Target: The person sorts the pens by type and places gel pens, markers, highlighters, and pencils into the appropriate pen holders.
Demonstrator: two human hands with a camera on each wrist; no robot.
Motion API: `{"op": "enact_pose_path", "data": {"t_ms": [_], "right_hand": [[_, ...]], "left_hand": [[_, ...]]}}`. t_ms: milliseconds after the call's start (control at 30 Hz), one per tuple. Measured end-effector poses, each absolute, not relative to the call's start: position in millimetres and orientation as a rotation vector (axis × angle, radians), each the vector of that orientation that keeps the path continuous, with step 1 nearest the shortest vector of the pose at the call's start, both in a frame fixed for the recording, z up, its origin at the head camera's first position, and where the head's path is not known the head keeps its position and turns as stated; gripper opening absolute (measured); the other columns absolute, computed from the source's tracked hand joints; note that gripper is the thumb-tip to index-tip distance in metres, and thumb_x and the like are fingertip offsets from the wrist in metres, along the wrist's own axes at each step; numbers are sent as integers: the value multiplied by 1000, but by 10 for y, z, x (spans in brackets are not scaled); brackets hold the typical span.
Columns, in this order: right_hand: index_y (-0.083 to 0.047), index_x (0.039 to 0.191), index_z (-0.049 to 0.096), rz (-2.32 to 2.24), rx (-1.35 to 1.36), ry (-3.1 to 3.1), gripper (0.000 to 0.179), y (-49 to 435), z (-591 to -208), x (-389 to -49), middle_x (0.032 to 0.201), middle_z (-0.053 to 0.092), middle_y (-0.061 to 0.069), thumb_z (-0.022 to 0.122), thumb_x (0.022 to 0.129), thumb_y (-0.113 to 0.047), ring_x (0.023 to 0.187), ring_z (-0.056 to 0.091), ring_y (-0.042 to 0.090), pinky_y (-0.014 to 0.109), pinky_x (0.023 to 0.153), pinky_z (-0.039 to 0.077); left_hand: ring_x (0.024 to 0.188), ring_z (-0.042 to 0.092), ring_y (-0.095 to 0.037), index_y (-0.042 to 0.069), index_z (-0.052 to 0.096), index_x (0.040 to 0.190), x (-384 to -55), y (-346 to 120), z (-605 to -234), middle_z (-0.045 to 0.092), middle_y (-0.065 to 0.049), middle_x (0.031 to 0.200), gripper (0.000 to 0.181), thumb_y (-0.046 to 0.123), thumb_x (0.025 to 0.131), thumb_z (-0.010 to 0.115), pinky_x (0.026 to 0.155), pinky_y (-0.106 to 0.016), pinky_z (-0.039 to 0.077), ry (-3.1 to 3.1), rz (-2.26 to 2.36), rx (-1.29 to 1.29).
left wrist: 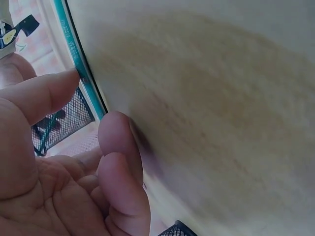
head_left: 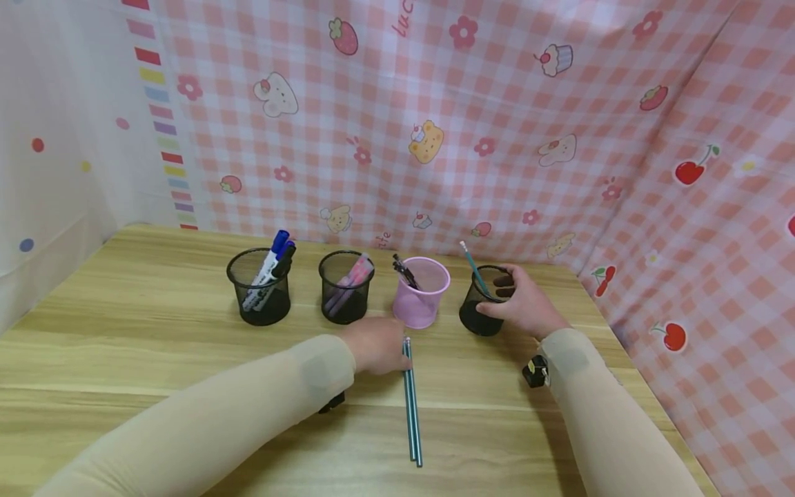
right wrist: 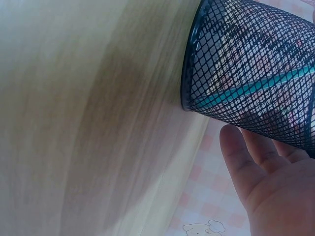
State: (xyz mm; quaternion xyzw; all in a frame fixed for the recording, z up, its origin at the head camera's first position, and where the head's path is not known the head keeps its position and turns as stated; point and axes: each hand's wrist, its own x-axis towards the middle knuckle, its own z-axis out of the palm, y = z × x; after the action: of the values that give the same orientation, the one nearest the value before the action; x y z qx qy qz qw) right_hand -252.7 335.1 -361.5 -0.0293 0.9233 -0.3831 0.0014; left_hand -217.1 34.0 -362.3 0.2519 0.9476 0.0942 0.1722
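Note:
Two dark green pencils [head_left: 413, 414] lie side by side on the table, eraser ends toward the cups. At those ends is my left hand [head_left: 377, 344]; its thumb [left wrist: 64, 88] overlaps a pencil [left wrist: 74, 51] in the left wrist view, with bent fingers [left wrist: 118, 137] by the pencil's end and a gap between them. My right hand [head_left: 524, 304] grips a black mesh pencil cup [head_left: 481, 324], thumb at the front and fingers round the far side. Inside that cup, one green pencil [head_left: 475, 269] leans with its white eraser up.
Left of the gripped cup stand a pink cup [head_left: 417, 307] with black pens, a black mesh cup [head_left: 344, 310] with pink pens, and another black mesh cup [head_left: 266, 307] with blue and black markers. A checked cloth [head_left: 385, 200] hangs behind the wooden table [head_left: 155, 304].

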Motion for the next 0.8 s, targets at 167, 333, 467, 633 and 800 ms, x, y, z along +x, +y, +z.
{"op": "enact_pose_path", "data": {"t_ms": [167,333,467,633,800], "right_hand": [[-3,157,33,-1210,-96,2900,95,3359,-3621,-2533,152,52,26,89,85,-30,141,51,43,58,115,45],[-2,158,31,-1197,-83,2900,97,3366,-3609,-2526,152,52,25,89,86,-31,141,51,43,58,115,45],[-2,159,31,-1181,-81,2909,97,3358,-3596,-2509,151,53,26,88,86,-31,141,51,43,58,115,45],[-1,159,31,-1180,-87,2912,96,3340,-3591,-2502,151,53,27,88,87,-30,141,51,44,59,115,45],[-2,159,31,-1162,-78,2915,96,3337,-3590,-2502,151,53,26,87,87,-31,141,51,43,58,115,45]], "left_hand": [[78,59,-18,14,62,97,-2161,353,-3609,61,0,84,31,42,96,75,69,-32,49,2675,290,691],[76,58,-18,15,60,97,-2159,363,-3604,62,0,85,28,39,94,75,67,-32,47,2672,281,668],[75,58,-18,15,59,92,-2151,370,-3598,62,0,84,26,35,92,76,65,-31,47,2681,281,682],[75,59,-18,16,59,87,-2139,380,-3594,62,1,82,24,33,89,76,65,-32,48,2700,277,689],[76,60,-18,16,60,87,-2129,384,-3589,63,1,83,24,34,88,77,66,-32,48,2707,281,671]]}}
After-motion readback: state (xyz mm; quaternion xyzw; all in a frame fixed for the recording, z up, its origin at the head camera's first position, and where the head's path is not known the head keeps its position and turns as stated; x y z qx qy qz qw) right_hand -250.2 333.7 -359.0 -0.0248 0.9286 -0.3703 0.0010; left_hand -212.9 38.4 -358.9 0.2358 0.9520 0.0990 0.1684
